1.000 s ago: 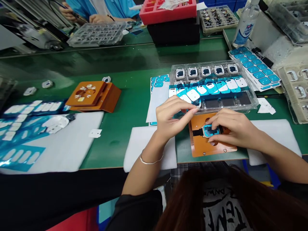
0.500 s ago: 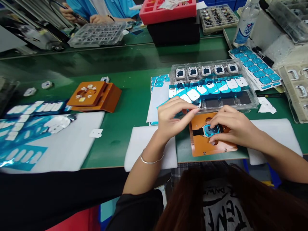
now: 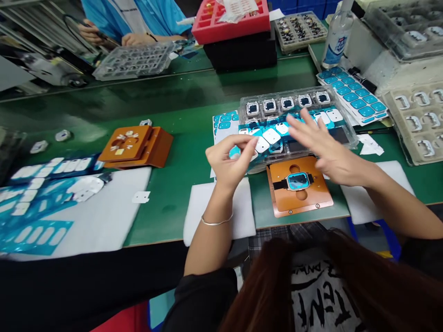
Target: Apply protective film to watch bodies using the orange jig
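Watch case [image 3: 298, 180] lies flat in orange fixture [image 3: 299, 186], long axis left-right, blue face up. Right hand [image 3: 323, 145] hovers just beyond it, fingers spread, grasping nothing. Left hand [image 3: 230, 159] pinches a blue-and-white sticker strip [image 3: 258, 144] before clear tray [image 3: 349, 138].

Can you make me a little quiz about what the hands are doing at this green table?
1. True or false: the right hand is pressing down on the blue-framed part in the orange fixture.
2. What is the left hand pinching? A) a bottle B) a small white and blue sticker C) a pen
3. Fill in: the right hand, fingers spread, is lifted over the clear ____ of parts.

Key: 1 false, it is lifted off it; 2 B; 3 tray.
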### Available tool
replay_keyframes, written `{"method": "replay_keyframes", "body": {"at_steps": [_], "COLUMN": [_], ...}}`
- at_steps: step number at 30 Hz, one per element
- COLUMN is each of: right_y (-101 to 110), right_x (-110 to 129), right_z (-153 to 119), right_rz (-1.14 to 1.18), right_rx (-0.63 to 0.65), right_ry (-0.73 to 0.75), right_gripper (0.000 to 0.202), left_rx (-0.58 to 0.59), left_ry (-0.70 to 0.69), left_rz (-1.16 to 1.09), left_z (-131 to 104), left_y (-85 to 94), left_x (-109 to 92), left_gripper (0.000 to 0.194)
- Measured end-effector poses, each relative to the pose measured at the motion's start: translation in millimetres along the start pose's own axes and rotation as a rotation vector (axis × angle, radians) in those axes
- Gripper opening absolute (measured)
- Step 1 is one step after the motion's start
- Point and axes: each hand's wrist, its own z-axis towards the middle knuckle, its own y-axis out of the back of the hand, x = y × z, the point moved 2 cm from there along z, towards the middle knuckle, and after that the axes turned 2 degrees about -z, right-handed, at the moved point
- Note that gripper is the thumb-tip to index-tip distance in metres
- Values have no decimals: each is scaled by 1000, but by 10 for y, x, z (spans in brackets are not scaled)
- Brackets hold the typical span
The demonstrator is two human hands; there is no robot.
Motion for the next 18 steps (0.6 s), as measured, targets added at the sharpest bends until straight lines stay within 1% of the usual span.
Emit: {"method": "replay_keyframes", "body": {"at_steps": [4, 6, 8, 11, 15, 18], "right_y": [-345, -508, -612, -676, -717, -663], "right_x": [64, 103, 131, 146, 135, 112], "right_z": [197, 268, 300, 288, 258, 273], "right_rz": [-166, -198, -207, -222, -227, -144], "right_rx": [207, 282, 322, 313, 294, 313], "right_ry": [144, 183, 190, 188, 180, 148], "right_gripper": [63, 62, 61, 60, 57, 57], "left_rx": [-169, -215, -227, -202, -158, -131], "left_ry": [128, 158, 173, 184, 165, 145], "left_rz": [-17, -46, -59, -34, -11, 1], "left_z": [28, 31, 25, 3, -27, -35], "left_y": [85, 112, 118, 95, 39, 10], "left_x": [185, 255, 294, 298, 239, 189], "left_gripper": [15, 16, 16, 17, 19, 19]}}
